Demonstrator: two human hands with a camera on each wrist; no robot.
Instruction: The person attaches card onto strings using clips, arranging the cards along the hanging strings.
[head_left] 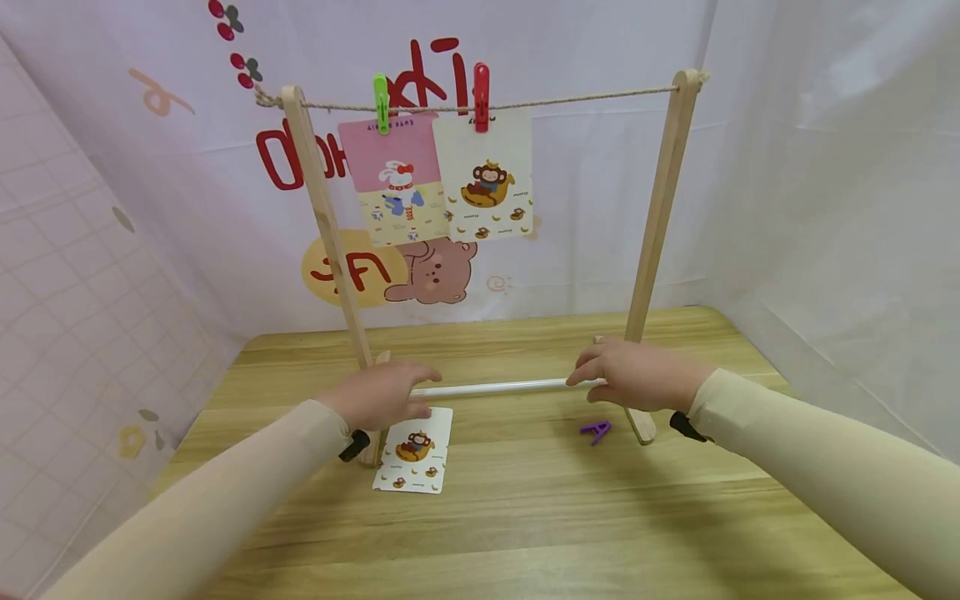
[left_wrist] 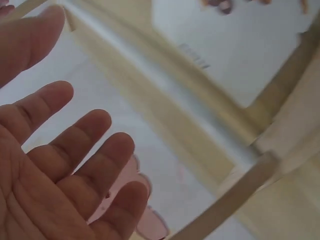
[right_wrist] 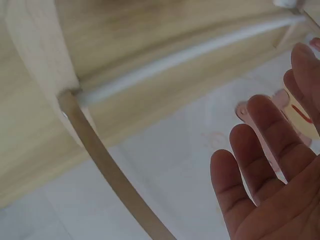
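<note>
My left hand (head_left: 382, 396) hovers by the foot of the left post, its fingers loosely spread and holding nothing; the left wrist view shows its bare palm and fingers (left_wrist: 90, 170). Just below it a white monkey card (head_left: 408, 471) lies on the table. My right hand (head_left: 645, 373) is near the right post, fingers relaxed with nothing in them. In front of it lies a purple clothespin (head_left: 596, 430). Between the hands runs a pale rod (head_left: 502, 387) joining the posts. The right wrist view shows the rod (right_wrist: 190, 55) apart from the fingers.
A string (head_left: 585, 98) stretches between the left post (head_left: 322, 208) and right post (head_left: 662, 208). A green clothespin (head_left: 382, 104) holds a pink rabbit card (head_left: 375, 158) there, and a red clothespin (head_left: 481, 96) holds another monkey card (head_left: 517, 150). A printed cloth (head_left: 570, 250) hangs behind.
</note>
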